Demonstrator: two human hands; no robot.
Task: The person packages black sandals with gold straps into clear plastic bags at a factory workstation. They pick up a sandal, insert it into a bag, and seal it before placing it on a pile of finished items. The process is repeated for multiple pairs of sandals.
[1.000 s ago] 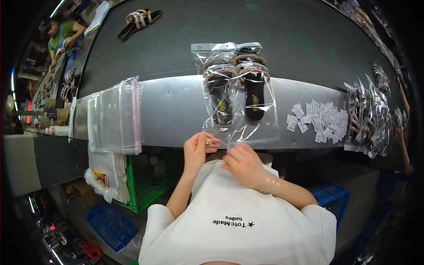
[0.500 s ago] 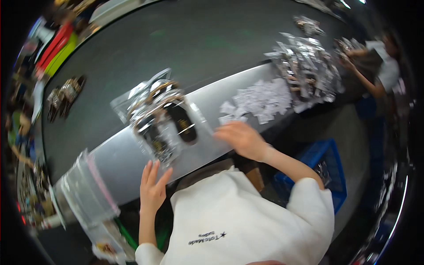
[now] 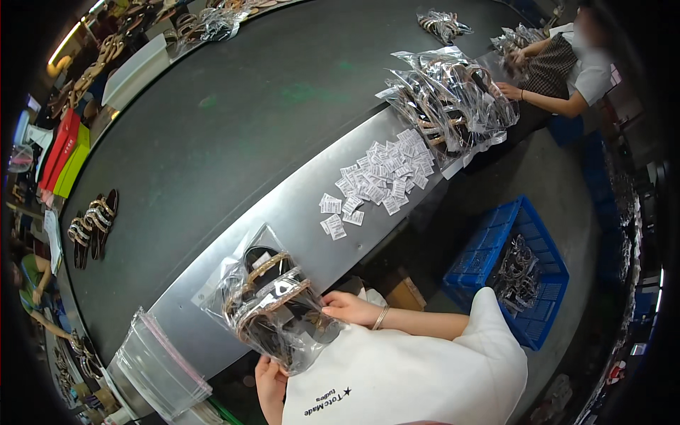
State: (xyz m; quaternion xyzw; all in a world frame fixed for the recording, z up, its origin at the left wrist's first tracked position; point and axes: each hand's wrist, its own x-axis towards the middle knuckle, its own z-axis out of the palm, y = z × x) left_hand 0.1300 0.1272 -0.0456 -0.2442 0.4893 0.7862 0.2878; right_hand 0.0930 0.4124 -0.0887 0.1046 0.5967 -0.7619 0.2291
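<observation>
At far left on the table [image 3: 234, 127], we see an unbagged strappy sandal pair [image 3: 93, 227]; nearer us lie clear plastic bags [image 3: 159, 365], apparently unused. Our left hand [image 3: 271, 382] meets the near end of the bagged sandal pair [image 3: 280, 304] at the table's near edge; whether that grip is closed, we cannot tell. The pair is inside, its seal unclear. Our right hand [image 3: 347, 308] pinches the bag's right side. Farther right lie loose white slips [image 3: 386, 173], then heaped packaged sandals [image 3: 450, 103], seemingly finished.
</observation>
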